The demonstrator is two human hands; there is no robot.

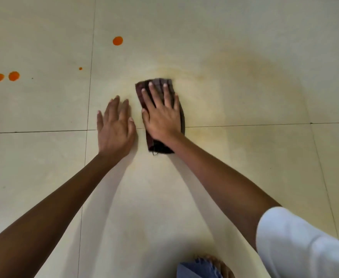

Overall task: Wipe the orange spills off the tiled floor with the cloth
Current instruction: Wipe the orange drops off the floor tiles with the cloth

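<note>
The dark cloth (160, 117) is pressed flat under the spread right hand (162, 117), the open left hand (114, 127) is laid beside it, and orange spots (117, 40) are seen beyond.

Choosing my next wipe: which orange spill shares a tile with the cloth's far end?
The lone round spill beyond the cloth; all other spills lie left of the vertical grout line.

Text: none can be read.
Labels and brands: none can be read.
Numbers and signs: none can be read on any surface.
</note>
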